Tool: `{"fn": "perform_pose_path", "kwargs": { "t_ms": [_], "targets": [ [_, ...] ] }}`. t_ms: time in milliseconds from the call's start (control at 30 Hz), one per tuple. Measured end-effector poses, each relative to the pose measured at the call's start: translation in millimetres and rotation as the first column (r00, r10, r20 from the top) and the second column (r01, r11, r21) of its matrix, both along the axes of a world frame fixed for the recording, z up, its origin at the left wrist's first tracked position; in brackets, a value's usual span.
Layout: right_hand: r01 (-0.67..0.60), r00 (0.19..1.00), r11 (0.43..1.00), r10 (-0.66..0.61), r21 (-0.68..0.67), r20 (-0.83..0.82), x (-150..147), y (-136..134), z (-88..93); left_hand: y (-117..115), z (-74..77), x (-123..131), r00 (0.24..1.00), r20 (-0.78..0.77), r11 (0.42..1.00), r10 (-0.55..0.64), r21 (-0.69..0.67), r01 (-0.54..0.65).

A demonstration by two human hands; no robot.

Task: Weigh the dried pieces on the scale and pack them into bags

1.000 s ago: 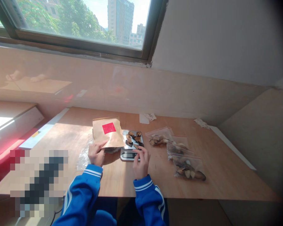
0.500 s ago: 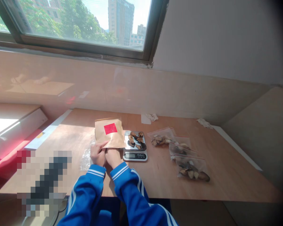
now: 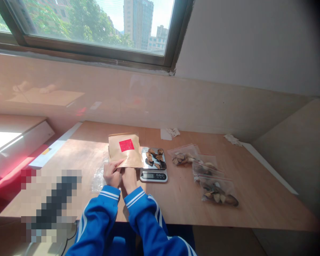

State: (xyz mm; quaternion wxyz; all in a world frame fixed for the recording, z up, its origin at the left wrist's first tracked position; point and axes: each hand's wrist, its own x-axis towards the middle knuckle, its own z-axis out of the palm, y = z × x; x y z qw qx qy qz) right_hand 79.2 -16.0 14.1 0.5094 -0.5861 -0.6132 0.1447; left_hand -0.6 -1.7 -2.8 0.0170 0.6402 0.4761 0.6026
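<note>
- Film wrapper (image 3: 97, 177) lies at the far left of the worktop (image 3: 256, 199); leave it be.
- Your left hand (image 3: 111, 174) pinches the kraft pouch (image 3: 125, 151) by its near edge; hold it steady.
- Your right hand (image 3: 129, 177) goes into the pouch mouth, fingers hidden; whether they are closed, I cannot tell.
- Scale (image 3: 153, 167), just beside the pouch, carries dried pieces (image 3: 155, 158); add gently.

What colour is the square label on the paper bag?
Red, on the brown paper bag; clearest in the head view.
</note>
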Motion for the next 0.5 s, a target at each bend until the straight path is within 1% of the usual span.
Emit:
{"fn": "perform_pose_path", "kwargs": {
  "t_ms": [100, 167, 267, 333, 400, 500],
  "targets": [
    [0.029, 1.000, 0.995, -0.028, -0.095, 0.004, 3, -14, -7.5, 0, 0.2, 0, 1.000, 0.003, 1.000, 0.006, -0.012, -0.006],
    [0.033, 0.999, 0.994, -0.035, -0.103, -0.019, 7, -26, -7.8, 0, 1.0, 0, 1.000, 0.004, 1.000, 0.007, -0.008, -0.007],
    [0.001, 0.992, 0.999, -0.005, -0.036, -0.123, 14, -40, -4.5, -1, 3.0, 1, 1.000, -0.008, 1.000, 0.002, -0.004, -0.002],
    [0.018, 0.978, 1.000, -0.019, -0.008, -0.207, 19, -45, -3.5, -1, 4.2, 1, 1.000, -0.020, 1.000, 0.007, -0.001, -0.007],
    [0.055, 0.956, 0.998, -0.057, -0.017, -0.286, 25, -48, -4.8, -2, 4.7, 1, 1.000, -0.027, 1.000, 0.014, 0.003, -0.014],
    [0.090, 0.908, 0.994, -0.110, -0.069, -0.405, 37, -53, -8.9, -1, 3.7, 1, 1.000, -0.028, 1.000, 0.012, 0.016, -0.011]
  ]
}}
